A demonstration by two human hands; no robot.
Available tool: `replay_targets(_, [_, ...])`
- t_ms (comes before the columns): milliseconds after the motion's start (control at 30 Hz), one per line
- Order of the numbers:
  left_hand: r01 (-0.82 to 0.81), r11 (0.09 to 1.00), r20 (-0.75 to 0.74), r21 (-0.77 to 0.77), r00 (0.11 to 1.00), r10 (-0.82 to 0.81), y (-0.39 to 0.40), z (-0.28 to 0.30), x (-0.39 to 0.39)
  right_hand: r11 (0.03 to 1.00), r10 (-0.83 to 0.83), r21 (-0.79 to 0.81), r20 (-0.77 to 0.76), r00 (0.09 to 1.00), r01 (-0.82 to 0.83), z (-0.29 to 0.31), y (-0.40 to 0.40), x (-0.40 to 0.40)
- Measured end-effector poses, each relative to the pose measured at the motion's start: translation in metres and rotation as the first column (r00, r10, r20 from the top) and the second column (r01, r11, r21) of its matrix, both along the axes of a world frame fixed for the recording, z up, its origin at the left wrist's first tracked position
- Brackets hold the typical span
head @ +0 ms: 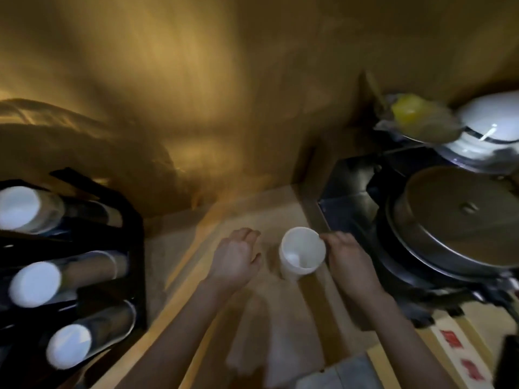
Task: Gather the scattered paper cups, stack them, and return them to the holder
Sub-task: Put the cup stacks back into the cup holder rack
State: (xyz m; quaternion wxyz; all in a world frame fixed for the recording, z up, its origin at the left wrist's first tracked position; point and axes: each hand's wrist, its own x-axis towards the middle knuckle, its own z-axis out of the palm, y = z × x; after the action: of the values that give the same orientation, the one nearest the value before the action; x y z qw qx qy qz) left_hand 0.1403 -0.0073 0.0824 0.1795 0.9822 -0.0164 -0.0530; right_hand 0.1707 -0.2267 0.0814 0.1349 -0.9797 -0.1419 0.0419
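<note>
A white paper cup stands upright on the wooden counter, its mouth open toward me. My right hand touches its right rim and side with the fingertips. My left hand hovers to the cup's left, fingers loosely curled, holding nothing, a small gap from the cup. At the far left is a black cup holder with three clear tubes lying across it, each holding a stack of white cups. The frame is blurred by motion.
To the right sits a stove with a large metal pot and lid. Behind it are white bowls and a yellowish bag. A wooden wall rises behind the counter. Red-printed paper lies at the lower right.
</note>
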Motion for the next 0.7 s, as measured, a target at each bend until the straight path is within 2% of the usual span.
replay_targets(100, [0.090, 0.995, -0.068, -0.043, 0.993, -0.093, -0.030, -0.015, 0.013, 0.995, -0.095, -0.041, -0.175, 0.980, 0.089, -0.015, -0.015, -0.007])
replay_targets(233, [0.147, 0.985, -0.141, -0.092, 0.977, -0.159, -0.055, -0.026, 0.026, 0.988, -0.051, 0.121, -0.308, 0.950, 0.092, -0.030, -0.014, -0.016])
replay_targets(333, [0.058, 0.971, -0.204, -0.233, 0.973, -0.107, -0.066, -0.026, 0.028, 0.945, -0.075, 0.266, -0.387, 0.919, 0.189, -0.037, -0.010, -0.023])
replay_targets(467, [-0.042, 0.965, -0.178, -0.260, 0.984, -0.005, -0.066, -0.019, 0.026, 0.882, -0.074, 0.392, -0.432, 0.899, 0.262, -0.040, -0.004, -0.022])
replay_targets(533, [-0.107, 0.952, -0.155, -0.288, 0.986, 0.064, -0.061, -0.014, 0.023, 0.812, -0.039, 0.498, -0.473, 0.880, 0.304, -0.038, 0.000, -0.021])
replay_targets(600, [-0.141, 0.943, -0.090, -0.303, 0.989, 0.119, -0.054, -0.005, 0.018, 0.708, -0.047, 0.573, -0.544, 0.838, 0.413, -0.035, 0.007, -0.019])
replay_targets(633, [-0.151, 0.935, -0.043, -0.320, 0.988, 0.145, -0.051, 0.001, 0.015, 0.626, -0.068, 0.582, -0.622, 0.780, 0.519, -0.033, 0.012, -0.019])
replay_targets(700, [-0.164, 0.915, 0.073, -0.369, 0.976, 0.205, -0.044, 0.013, 0.006, 0.431, 0.024, 0.513, -0.829, 0.559, 0.742, -0.027, 0.024, -0.019])
